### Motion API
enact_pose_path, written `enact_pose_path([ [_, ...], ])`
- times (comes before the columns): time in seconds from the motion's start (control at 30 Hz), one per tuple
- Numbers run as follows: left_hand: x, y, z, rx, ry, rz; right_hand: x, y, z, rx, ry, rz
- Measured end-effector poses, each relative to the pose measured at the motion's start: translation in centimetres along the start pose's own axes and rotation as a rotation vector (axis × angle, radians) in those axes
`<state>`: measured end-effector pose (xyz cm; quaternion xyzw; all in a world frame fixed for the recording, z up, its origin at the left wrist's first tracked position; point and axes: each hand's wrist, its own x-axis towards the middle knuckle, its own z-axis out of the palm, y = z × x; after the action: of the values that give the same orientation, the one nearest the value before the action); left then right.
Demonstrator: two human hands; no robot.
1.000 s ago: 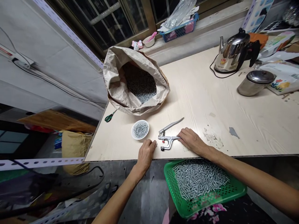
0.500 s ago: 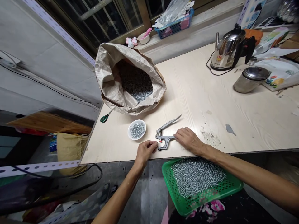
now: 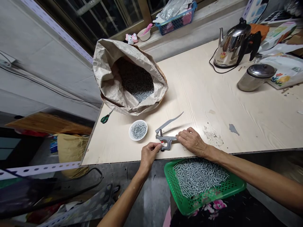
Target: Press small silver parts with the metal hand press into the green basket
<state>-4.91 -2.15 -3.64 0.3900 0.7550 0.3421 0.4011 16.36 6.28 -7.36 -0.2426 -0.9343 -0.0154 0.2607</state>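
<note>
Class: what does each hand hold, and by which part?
The right hand holds the press pliers by the lower handle. The left hand pinches at their head; whatever it grips is unclear.

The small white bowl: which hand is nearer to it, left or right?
Left. The left hand sits just below-right of the white bowl, at the head of the press tool; the right hand lies farther right, on the tool's lower handle.

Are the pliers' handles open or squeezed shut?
Open: on the pliers, the upper handle stands well clear of the lower one under the right hand.
</note>
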Motion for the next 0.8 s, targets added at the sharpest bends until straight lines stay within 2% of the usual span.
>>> enact_pose_path([
  [0.3,0.6,-0.2,0.0,0.057,-0.071,-0.030,0.2,0.0,-0.4,-0.027,0.000,-0.010],
  [0.43,0.6,0.1,-0.1,0.014,-0.140,-0.175,0.2,0.1,0.1,-0.010,-0.025,0.002],
  [0.57,0.3,1.0,-0.2,-0.049,-0.208,-0.320,0.1,0.2,0.5,0.043,-0.120,0.039],
  [0.7,0.2,1.6,-0.2,-0.025,-0.233,-0.360,0.1,1.4,-0.3,0.185,-0.222,0.099],
  [0.8,0.2,1.9,-0.2,-0.001,-0.244,-0.385,0.7,3.1,-0.8,0.207,-0.263,0.116],
])
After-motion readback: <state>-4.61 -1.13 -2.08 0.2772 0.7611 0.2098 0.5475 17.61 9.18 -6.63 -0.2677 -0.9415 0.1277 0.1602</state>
